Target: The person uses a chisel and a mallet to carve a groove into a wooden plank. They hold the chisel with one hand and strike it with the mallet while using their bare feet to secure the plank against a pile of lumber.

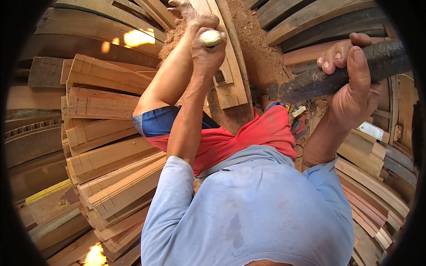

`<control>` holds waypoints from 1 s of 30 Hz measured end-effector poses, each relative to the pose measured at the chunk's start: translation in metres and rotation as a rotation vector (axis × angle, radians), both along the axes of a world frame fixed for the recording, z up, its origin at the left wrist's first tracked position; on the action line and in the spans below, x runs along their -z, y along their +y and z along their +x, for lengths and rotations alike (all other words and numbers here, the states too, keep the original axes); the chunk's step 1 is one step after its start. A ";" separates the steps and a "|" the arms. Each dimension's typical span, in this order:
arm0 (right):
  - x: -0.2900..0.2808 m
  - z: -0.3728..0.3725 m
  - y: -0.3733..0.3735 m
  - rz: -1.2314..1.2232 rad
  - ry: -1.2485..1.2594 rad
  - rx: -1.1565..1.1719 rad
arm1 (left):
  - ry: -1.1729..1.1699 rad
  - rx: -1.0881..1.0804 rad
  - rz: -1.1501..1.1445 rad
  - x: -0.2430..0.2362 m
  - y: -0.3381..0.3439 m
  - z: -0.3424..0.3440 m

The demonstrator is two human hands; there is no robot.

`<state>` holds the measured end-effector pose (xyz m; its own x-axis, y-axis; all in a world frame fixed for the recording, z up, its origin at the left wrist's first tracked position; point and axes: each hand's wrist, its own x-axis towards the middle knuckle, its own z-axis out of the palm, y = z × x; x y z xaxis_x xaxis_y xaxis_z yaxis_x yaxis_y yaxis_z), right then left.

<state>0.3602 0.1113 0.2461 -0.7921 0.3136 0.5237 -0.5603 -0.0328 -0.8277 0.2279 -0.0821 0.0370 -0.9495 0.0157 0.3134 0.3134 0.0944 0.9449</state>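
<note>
The pale board (233, 98) lies between the person's legs, running away beneath and past the left fingers, on a darker timber (227, 119). A squarish opening (223, 77) is cut in it, just nearer the body than the left fist. The left hand (207, 55) stands over the board with its fingers curled tight round a tool handle (211, 39) — only its pale, rounded butt shows, and the fist hides whatever is below, so the tip cannot be told.

Well to the right, the right hand (353, 86) is raised, fingers and thumb closed round a thick black club (306, 86) whose near end points back toward the board; it covers part of the ground behind it.

Just beyond the left fingers the bare left foot (195, 17) crowds the board's left side, and the left leg (171, 80) blocks part of the view there. Left of that fist — past the knee — boards with dark marked lines (104, 102) are stacked in a fanned row. Wood shavings (262, 53) spread between the two hands. Below the right fingers are a red-and-black object (300, 126), too small to identify, and stacked timber strips (368, 190).
</note>
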 end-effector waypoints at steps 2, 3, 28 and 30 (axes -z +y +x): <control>0.000 0.001 0.000 -0.007 -0.016 0.009 | -0.017 -0.017 0.047 0.000 -0.002 0.000; 0.000 0.001 0.001 -0.002 -0.013 0.003 | -0.026 -0.026 0.070 0.000 -0.002 0.001; 0.005 0.003 0.014 -0.023 -0.033 0.049 | -0.038 -0.130 -0.003 -0.015 0.036 0.002; 0.005 0.003 0.015 -0.021 -0.031 0.049 | -0.080 -0.067 0.043 0.000 0.028 -0.005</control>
<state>0.3635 0.1262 0.2415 -0.7915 0.3630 0.4918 -0.5356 -0.0241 -0.8441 0.2225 -0.0541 0.0374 -0.9699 -0.0606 0.2359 0.2315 0.0713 0.9702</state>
